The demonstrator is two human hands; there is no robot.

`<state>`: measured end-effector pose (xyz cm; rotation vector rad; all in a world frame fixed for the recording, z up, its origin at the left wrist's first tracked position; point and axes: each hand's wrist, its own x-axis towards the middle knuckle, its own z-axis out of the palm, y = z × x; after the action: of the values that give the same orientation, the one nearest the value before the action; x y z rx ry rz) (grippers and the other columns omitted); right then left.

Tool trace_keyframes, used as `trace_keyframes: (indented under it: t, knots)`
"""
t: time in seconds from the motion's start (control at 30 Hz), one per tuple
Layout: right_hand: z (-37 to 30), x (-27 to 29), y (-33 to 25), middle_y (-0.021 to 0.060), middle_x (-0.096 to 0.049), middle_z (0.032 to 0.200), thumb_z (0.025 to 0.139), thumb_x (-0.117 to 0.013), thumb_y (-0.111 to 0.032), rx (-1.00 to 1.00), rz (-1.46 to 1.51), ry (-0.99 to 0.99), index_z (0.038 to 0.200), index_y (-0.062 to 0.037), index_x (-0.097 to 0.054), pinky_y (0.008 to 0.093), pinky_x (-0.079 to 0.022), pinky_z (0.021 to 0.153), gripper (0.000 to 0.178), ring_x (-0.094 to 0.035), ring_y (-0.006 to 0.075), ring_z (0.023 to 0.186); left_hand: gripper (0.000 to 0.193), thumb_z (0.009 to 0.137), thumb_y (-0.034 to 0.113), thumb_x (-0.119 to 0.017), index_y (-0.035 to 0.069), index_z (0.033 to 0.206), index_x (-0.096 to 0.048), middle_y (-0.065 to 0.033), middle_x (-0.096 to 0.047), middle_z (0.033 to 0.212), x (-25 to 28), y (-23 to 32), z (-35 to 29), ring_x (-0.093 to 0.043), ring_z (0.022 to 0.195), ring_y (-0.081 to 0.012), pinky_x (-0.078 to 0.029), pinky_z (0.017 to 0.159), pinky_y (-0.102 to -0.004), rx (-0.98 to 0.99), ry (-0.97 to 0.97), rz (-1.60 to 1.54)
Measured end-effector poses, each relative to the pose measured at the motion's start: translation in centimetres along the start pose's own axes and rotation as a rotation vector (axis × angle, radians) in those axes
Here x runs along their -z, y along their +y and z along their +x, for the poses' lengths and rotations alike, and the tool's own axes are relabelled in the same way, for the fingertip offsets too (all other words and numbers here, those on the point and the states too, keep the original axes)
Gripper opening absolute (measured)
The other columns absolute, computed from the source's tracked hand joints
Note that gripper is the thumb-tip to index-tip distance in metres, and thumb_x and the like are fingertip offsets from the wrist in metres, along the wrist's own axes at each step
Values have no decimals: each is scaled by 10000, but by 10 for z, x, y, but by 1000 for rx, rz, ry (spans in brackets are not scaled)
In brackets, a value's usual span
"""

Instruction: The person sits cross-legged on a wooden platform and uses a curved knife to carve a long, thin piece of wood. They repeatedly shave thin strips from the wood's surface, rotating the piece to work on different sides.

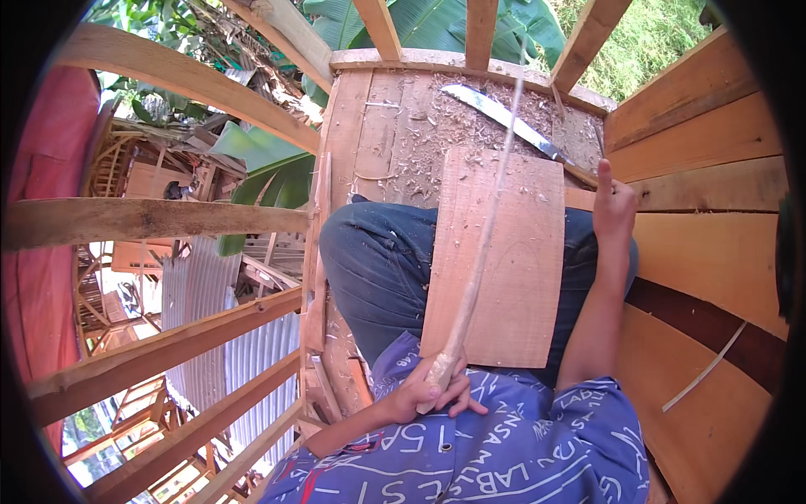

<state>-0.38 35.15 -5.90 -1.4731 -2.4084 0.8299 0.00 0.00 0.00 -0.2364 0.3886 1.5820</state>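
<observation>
My left hand (pixel 432 388) is closed around the thick, pale end of a long whittled stick (pixel 480 277), close to my shirt. The stick tapers as it runs up and away from me, over a flat wooden board (pixel 512 277) lying across my lap. On the right, my right hand (pixel 617 202) is raised with fingers curled and one digit pointing up; I see nothing in it. Near it a machete (pixel 508 122) lies on the floor, its blade toward the far left and its handle end close to that hand in the picture.
Wood shavings litter the plank floor (pixel 403 126). Slatted wooden rails (pixel 159 217) stand at the left and far side, with a plank wall (pixel 705 244) on the right. A thin pale strip (pixel 705 367) rests against that wall. Beyond the rails are banana leaves (pixel 420 25) and corrugated sheets (pixel 201 294).
</observation>
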Motion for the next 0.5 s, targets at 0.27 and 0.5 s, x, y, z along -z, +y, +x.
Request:
trace_keyframes:
  t: [0.27,0.5]
  knots:
    - [-56,-39,-69,134,-503,494,718,-615,-675,631,84,-160,582,-39,-543,388,-411,449,654,-570,313,494,524,683,400,-711,107,961,-377,-8,-443,619,15,64,45,-556,638,-201,-408,947,-616,-102,40,256]
    - [-27,-55,-64,101,-452,462,584,-569,-811,762,83,70,530,-74,-470,358,-378,402,745,-521,276,436,569,687,433,-723,110,974,-352,-7,-432,616,4,58,46,-539,619,-176,-451,916,-589,-73,97,329]
